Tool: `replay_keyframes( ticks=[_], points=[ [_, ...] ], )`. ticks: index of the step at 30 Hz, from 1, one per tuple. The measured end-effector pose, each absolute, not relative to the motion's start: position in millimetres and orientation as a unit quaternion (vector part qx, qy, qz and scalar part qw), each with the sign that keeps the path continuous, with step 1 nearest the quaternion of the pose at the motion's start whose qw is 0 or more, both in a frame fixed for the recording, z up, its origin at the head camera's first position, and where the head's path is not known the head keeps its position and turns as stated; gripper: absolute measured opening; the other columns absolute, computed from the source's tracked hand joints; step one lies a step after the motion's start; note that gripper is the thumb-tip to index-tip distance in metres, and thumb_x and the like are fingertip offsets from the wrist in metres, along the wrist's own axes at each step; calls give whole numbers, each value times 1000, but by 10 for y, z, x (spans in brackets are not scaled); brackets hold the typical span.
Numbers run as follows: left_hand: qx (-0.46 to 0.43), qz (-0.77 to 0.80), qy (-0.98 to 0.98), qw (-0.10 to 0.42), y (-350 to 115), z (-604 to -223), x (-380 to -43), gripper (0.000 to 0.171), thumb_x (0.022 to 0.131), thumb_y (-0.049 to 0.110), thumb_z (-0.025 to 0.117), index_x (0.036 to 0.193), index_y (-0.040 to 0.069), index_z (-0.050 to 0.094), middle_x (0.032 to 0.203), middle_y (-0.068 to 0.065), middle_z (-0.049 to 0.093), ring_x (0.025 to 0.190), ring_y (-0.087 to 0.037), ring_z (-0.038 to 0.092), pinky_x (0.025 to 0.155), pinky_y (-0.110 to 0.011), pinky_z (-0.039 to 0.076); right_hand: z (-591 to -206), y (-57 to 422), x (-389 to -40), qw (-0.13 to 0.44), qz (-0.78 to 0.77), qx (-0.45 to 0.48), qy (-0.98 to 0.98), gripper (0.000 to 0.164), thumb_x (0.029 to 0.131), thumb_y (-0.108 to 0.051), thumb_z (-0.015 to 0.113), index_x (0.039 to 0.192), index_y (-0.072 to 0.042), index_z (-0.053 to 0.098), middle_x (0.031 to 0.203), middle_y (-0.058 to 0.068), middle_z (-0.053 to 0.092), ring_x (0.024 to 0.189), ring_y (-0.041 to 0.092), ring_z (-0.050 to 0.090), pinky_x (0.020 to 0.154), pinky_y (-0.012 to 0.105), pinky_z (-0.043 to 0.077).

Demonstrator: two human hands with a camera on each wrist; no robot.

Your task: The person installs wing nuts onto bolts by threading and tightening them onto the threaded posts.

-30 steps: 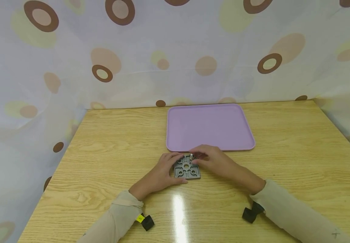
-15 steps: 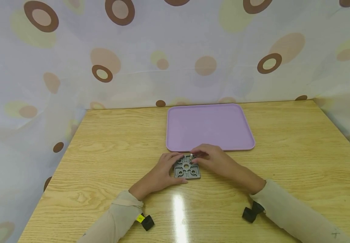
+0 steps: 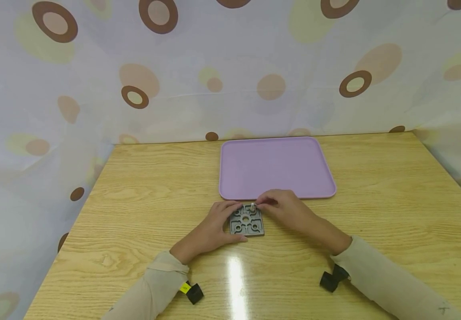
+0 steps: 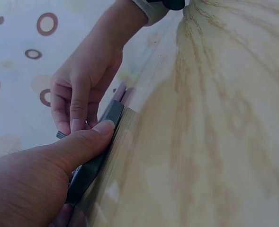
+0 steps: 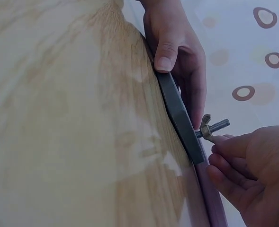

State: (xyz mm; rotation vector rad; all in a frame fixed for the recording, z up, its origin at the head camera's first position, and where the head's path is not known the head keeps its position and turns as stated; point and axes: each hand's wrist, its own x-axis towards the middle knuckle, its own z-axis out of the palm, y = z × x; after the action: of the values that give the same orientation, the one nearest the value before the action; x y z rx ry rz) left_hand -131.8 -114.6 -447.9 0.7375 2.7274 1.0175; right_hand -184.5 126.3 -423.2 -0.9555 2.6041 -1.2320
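Observation:
A square grey metal plate (image 3: 246,232) with round holes and raised ribs lies on the table. My left hand (image 3: 213,227) grips it from the left, thumb along the near edge and fingers at the far side. From the plate's far right hole stands a threaded bolt (image 5: 221,125), upright. A brass-coloured wing nut (image 5: 205,130) sits partway down this bolt, part of the thread sticking out above it. My right hand (image 3: 286,210) is just right of the bolt, thumb and forefinger at one wing of the nut. The bolt's lower end is hidden.
A purple tray (image 3: 274,169) lies right behind the plate on the wooden table (image 3: 154,186). Patterned cloth (image 3: 238,66) hangs behind the table and along its sides. Black wrist cameras hang below both sleeves.
My right fingers have shifted slightly right, from around the bolt to its right side, so the bolt and nut show more. The left hand and plate stay put.

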Motion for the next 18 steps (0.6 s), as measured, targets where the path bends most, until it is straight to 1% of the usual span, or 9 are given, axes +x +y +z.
replay_keyframes(
  ticks=[12,16,18],
  points=[
    [242,342,905,74,-1145,-4472,-1309,88,75,51,71,144,12,34,143,0,31,127,-15,26,103,-38,30,-4227,1264,-1846,76,-413,-324,848,4,84,-18,69,88,-16,69,86,-9,67,82,6,60,77,26,49],
    [244,341,905,73,-1146,-4474,-1312,88,75,52,71,145,13,33,143,0,31,126,-15,26,103,-38,30,-4234,1262,-1845,84,-418,-323,845,6,84,-18,69,90,-15,68,86,-8,66,82,7,60,76,25,49],
    [245,339,905,72,-1147,-4474,-1314,88,76,53,70,145,13,33,144,0,30,126,-14,26,103,-38,31,-4234,1261,-1844,85,-422,-323,843,11,84,-18,69,93,-13,67,89,-7,65,84,8,60,77,26,49]
  ],
)
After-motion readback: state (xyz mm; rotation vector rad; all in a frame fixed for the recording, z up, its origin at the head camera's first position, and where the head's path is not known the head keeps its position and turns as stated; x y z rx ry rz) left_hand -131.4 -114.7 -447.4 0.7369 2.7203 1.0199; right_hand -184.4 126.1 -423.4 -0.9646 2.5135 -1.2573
